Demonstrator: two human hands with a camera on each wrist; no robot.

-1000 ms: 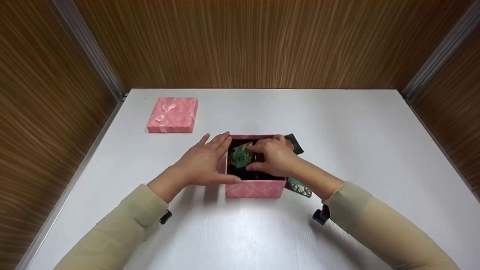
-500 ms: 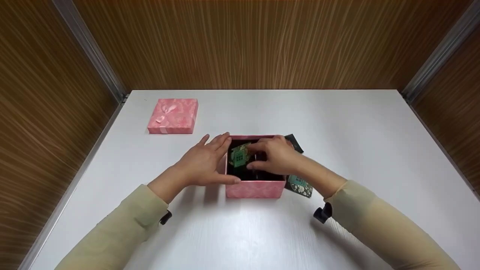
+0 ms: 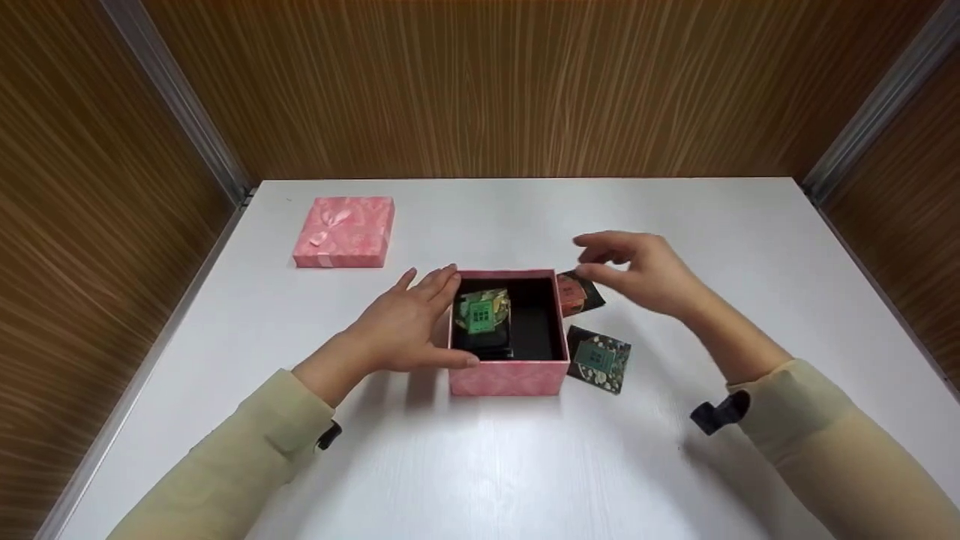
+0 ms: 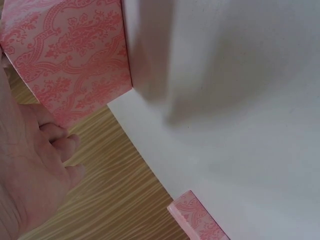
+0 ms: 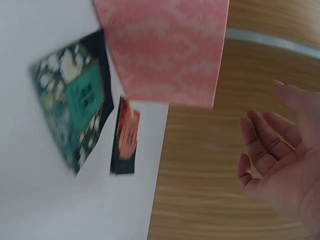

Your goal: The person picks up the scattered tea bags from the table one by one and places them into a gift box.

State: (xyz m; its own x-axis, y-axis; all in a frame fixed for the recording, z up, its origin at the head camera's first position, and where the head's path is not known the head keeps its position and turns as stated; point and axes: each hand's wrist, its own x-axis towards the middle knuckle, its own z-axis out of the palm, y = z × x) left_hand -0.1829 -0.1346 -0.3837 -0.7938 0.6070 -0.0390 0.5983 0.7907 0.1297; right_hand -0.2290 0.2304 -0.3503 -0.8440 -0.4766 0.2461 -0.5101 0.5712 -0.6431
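Observation:
My left hand (image 3: 399, 327) rests against the left side of the pink patterned box (image 3: 510, 379), fingers spread, fingertips at the back left corner and thumb along the front rim. Inside the box, at the left, lies a dark packet with a green label (image 3: 481, 318); the right half shows its black bottom. My right hand (image 3: 643, 274) hovers to the right of the box, fingers loosely bent and holding nothing. Beneath its fingertips a dark packet with a red label (image 3: 572, 294) lies by the box. Nearer the front is a flowered packet with a teal label (image 3: 598, 358).
The pink lid (image 3: 345, 232), topped with a bow, lies at the back left of the white table (image 3: 495, 465). Wood-grain panels (image 3: 480, 90) stand behind the table and along both sides.
My right hand has left the inside of the box and moved right, beyond its rim. Both packets beside the box now show more fully. The left hand has stayed in place.

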